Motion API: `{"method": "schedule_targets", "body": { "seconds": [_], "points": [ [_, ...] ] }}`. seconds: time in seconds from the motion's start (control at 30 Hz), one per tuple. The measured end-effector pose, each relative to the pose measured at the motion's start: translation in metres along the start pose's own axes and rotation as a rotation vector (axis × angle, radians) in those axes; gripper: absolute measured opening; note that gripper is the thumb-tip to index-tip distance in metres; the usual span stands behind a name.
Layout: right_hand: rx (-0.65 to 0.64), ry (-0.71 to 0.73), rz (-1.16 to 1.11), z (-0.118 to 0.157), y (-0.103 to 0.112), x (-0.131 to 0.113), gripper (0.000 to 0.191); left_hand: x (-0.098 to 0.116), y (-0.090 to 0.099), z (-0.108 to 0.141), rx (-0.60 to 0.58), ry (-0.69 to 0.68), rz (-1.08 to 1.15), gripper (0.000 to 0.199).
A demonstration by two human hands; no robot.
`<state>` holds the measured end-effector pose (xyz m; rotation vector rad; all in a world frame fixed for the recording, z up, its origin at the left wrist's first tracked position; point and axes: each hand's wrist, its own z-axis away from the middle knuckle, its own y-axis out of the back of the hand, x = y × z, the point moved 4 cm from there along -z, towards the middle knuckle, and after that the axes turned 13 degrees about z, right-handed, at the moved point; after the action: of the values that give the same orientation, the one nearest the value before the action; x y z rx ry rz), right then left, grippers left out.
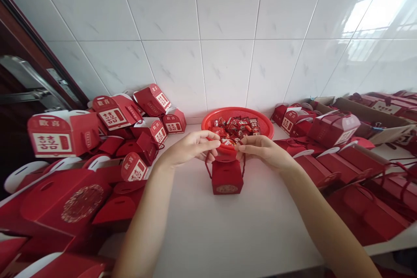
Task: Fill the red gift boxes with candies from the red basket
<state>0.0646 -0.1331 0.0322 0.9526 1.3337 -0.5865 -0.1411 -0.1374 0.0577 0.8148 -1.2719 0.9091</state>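
A small red box (227, 177) with a round gold pattern on its front stands upright on the white table (195, 234). Dark red cord rises from both of its sides. My left hand (197, 147) pinches the cord above the box's left side. On the other side, my right hand (256, 150) has its fingertips closed on the cord at the right. Just behind the hands sits a red plastic basket (269, 128) holding wrapped candies (239, 127) in red wrappers; the fingers partly cover its front rim.
Many red boxes (78, 200) are piled at the left, some with white labels. More red boxes (335, 128) and an open cardboard carton (374, 117) fill the right. A tiled wall (228, 69) stands behind, and a door handle (29, 95) is at far left.
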Motion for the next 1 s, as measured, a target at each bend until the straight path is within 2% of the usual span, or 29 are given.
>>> {"method": "schedule_targets", "body": {
  "seconds": [0.13, 0.3, 0.53, 0.7, 0.83, 0.9, 1.0],
  "points": [
    [0.037, 0.009, 0.079, -0.001, 0.003, -0.014, 0.032, 0.009, -0.003, 0.011, -0.053, -0.090, 0.150, 0.056],
    [0.026, 0.031, 0.232, -0.003, -0.004, -0.032, 0.036, 0.009, -0.016, 0.011, -0.129, -0.198, 0.251, 0.064],
    [0.223, 0.040, 0.437, -0.008, -0.011, -0.033, 0.044, 0.010, -0.032, 0.021, -0.170, -0.227, 0.288, 0.073],
    [0.307, 0.003, 0.729, -0.008, -0.015, -0.038, 0.030, 0.009, -0.040, 0.023, -0.120, -0.197, 0.216, 0.075],
    [0.312, -0.086, 0.938, -0.007, -0.019, -0.044, 0.024, 0.006, -0.046, 0.021, -0.074, -0.177, 0.120, 0.082],
    [0.330, -0.085, 0.970, -0.008, -0.018, -0.046, 0.028, 0.003, -0.046, 0.020, -0.048, -0.196, 0.053, 0.083],
    [0.335, -0.019, 0.876, -0.010, -0.017, -0.046, 0.028, -0.002, -0.042, 0.016, 0.051, -0.234, -0.115, 0.083]
  ]
}}
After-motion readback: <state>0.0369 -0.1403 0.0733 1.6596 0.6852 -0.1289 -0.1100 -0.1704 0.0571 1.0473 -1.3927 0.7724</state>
